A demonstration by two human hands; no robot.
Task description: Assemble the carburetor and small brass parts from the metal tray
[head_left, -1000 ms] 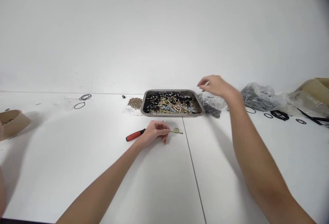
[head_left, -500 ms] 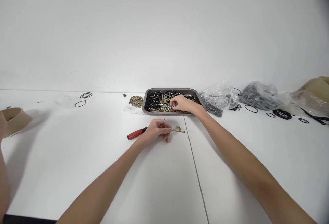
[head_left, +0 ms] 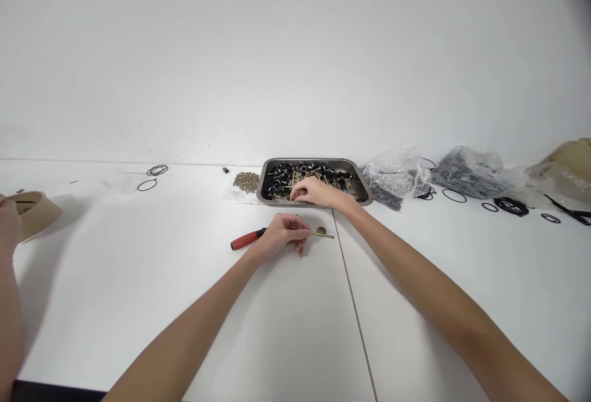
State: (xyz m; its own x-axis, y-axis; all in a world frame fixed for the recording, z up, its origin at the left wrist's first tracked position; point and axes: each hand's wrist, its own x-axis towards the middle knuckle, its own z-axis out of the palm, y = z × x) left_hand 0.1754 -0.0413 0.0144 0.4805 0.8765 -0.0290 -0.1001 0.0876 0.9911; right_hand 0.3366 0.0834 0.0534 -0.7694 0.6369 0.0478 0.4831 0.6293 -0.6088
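My left hand (head_left: 287, 234) is closed above the white table, pinching a thin brass-coloured rod (head_left: 325, 235) that points to the right. A small round brass-coloured disc (head_left: 322, 230) shows right behind the rod; whether the two are joined I cannot tell. Partly under my left hand lies a screwdriver with a red handle (head_left: 246, 240). My right hand (head_left: 314, 192) reaches into a dark metal tray (head_left: 367, 196) with its fingers drawn together among black parts (head_left: 280, 174) and brass-coloured, screw-like pieces. What its fingertips hold, if anything, is hidden.
Small brass-coloured pieces (head_left: 246, 181) lie on plastic left of the tray. To its right are clear bags of grey parts (head_left: 466, 171) and black rings (head_left: 510, 206). At the far left, another person's hand (head_left: 8, 223) is at a beige bowl-like piece (head_left: 44, 214).
My right hand has shifted left and slightly nearer within the tray. My left hand keeps its pinch on the rod. The view has moved slightly.
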